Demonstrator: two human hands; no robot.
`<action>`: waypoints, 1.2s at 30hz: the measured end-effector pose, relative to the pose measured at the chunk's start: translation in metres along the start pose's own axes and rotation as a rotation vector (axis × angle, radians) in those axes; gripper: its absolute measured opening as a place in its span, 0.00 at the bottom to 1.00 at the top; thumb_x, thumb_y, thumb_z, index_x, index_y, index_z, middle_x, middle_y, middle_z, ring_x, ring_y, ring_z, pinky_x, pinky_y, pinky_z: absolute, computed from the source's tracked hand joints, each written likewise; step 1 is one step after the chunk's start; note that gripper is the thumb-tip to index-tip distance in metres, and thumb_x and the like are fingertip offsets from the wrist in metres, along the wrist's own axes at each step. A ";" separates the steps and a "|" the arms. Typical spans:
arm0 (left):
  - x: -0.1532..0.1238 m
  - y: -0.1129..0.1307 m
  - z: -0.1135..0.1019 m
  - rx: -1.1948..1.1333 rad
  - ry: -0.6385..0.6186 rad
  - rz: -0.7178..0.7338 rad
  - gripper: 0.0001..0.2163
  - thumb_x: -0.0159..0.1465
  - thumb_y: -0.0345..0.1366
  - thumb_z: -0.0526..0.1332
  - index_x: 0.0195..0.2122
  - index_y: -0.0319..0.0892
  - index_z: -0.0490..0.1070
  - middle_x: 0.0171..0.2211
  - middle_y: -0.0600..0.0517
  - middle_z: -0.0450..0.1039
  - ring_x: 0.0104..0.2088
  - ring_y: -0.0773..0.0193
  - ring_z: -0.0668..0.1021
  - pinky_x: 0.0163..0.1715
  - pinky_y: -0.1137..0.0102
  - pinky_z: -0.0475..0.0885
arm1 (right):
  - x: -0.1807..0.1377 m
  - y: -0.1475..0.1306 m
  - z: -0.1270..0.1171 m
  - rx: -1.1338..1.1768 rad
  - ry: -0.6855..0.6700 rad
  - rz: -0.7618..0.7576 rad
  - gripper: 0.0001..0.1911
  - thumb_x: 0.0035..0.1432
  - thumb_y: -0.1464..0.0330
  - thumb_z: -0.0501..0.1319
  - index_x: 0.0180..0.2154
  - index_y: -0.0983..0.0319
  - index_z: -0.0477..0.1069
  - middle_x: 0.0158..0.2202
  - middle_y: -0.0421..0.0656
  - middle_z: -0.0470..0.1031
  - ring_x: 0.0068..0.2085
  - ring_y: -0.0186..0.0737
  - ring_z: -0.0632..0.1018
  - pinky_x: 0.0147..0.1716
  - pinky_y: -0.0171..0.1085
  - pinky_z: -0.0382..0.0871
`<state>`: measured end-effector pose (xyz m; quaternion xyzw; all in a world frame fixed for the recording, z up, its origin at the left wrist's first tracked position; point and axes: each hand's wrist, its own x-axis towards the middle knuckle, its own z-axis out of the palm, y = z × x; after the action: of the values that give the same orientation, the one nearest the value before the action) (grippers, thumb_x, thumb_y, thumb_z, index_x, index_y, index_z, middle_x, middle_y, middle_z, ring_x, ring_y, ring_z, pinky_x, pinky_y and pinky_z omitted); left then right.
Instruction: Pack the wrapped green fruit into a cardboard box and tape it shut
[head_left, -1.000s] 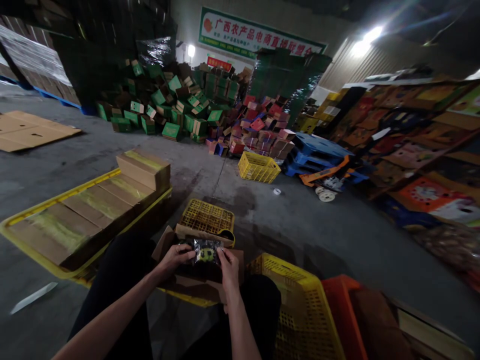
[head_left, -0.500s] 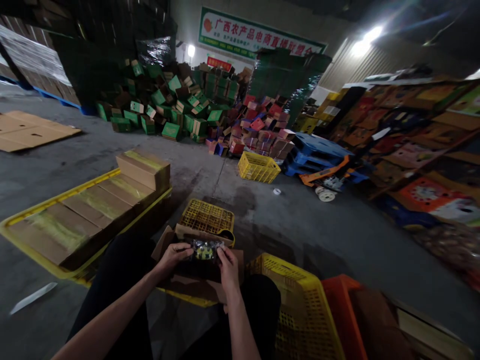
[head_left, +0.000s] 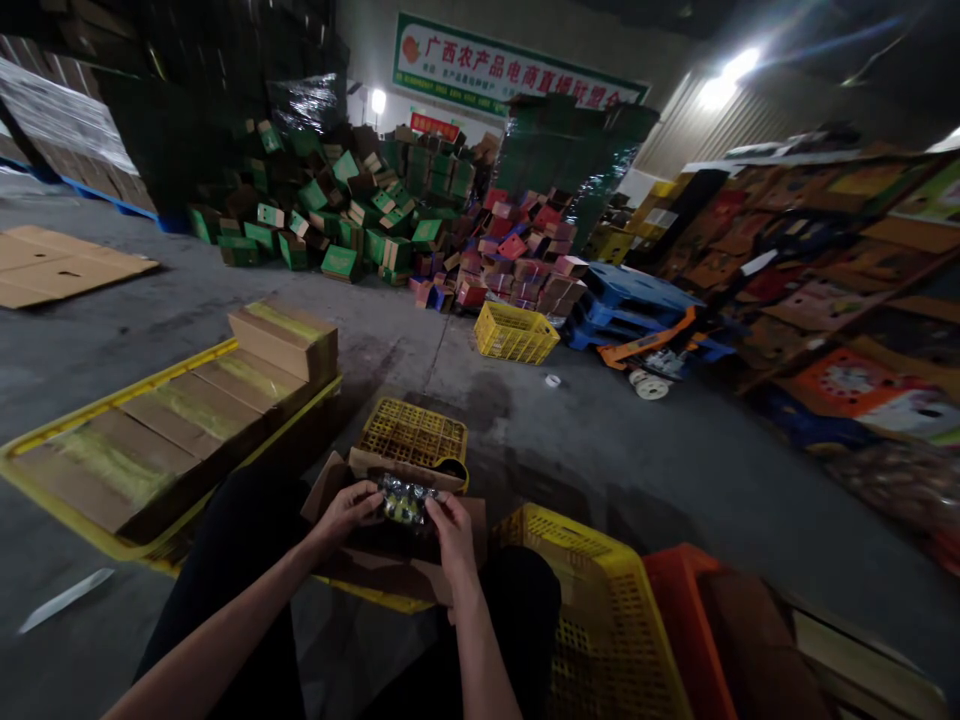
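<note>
Between my two hands a shiny clear plastic packet (head_left: 406, 500) with yellow-green contents is stretched out, too dark to tell what is inside. My left hand (head_left: 351, 507) pinches its left end, and my right hand (head_left: 450, 522) grips the right end. Both are closed. Beneath the packet stands an open cardboard box (head_left: 397, 573) with its flaps spread; its inside is dark. The box rests on a yellow crate (head_left: 375, 594) between my knees.
Left, a long yellow crate (head_left: 172, 365) holds taped cartons (head_left: 176, 412). An upturned yellow crate (head_left: 412, 430) lies ahead. To my right stand another yellow crate (head_left: 592, 545) and an orange crate (head_left: 679, 600). Farther off are heaped boxes (head_left: 341, 262) and a pallet jack (head_left: 649, 350).
Both hands have shifted slightly, the right one a little to the left, and the packet between them is tilted differently. The view has moved a touch.
</note>
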<state>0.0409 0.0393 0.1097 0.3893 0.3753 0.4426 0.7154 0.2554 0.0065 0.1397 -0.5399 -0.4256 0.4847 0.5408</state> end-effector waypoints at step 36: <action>-0.005 0.005 0.003 0.166 -0.041 0.007 0.23 0.58 0.55 0.67 0.36 0.36 0.75 0.28 0.50 0.74 0.27 0.66 0.73 0.28 0.74 0.65 | -0.001 -0.002 0.004 0.003 -0.065 0.051 0.25 0.55 0.52 0.67 0.51 0.56 0.76 0.53 0.45 0.77 0.56 0.50 0.75 0.56 0.46 0.67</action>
<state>0.0409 0.0355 0.1161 0.4574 0.3945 0.4043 0.6868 0.2515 0.0059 0.1423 -0.5337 -0.4283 0.5162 0.5150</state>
